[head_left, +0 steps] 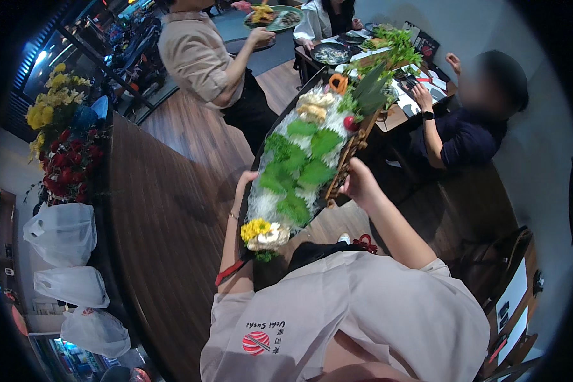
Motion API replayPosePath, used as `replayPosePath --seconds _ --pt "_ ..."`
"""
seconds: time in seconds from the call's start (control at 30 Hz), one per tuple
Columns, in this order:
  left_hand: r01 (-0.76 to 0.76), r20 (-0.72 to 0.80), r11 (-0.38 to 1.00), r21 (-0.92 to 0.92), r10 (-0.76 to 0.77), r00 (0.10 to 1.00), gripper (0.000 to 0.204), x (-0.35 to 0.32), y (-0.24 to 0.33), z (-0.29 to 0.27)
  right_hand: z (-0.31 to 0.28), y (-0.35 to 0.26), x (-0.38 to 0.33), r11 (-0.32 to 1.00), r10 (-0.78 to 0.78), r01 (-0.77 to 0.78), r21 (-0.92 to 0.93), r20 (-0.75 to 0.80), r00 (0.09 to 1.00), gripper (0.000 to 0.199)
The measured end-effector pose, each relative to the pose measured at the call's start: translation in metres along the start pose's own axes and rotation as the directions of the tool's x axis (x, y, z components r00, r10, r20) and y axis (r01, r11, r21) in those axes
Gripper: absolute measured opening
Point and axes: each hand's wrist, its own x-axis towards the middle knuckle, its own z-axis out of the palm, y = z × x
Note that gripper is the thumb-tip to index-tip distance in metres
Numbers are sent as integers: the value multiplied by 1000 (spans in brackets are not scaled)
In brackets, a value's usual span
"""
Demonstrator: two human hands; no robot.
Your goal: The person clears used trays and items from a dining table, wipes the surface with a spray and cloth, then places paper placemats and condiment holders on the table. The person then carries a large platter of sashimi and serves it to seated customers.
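Between my hands is a long sushi boat (340, 167), tilted across the view with its far end toward a dining table. White shredded radish (267, 205) fills it, topped with several green shiso leaves (299, 172). Yellow flowers (255, 229) and a pale garnish decorate the near end; a cherry tomato (349, 123), an orange curl (338, 83) and long dark leaves (370, 92) sit at the far end. My left hand (246, 181) grips the left side, its fingers mostly hidden under the boat. My right hand (358, 181) is closed on the wooden rail at the right side.
Ahead, a person in a beige shirt (194, 54) carries a plate of food (274, 18). Two people sit at the dining table (391, 120), which holds dishes and greens. To the left runs a dark wooden counter (162, 223) with flowers (67, 159) and white plastic bags (60, 234) beyond it.
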Motion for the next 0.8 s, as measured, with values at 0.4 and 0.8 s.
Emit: replayPosePath --seconds 0.4,0.8 --pt "28 -235 999 35 -19 972 62 -357 -3 -124 238 250 -150 990 142 -140 26 -142 980 37" --pt "31 -221 998 51 -19 975 60 -466 -19 -161 299 296 -223 987 150 -149 -57 14 989 55"
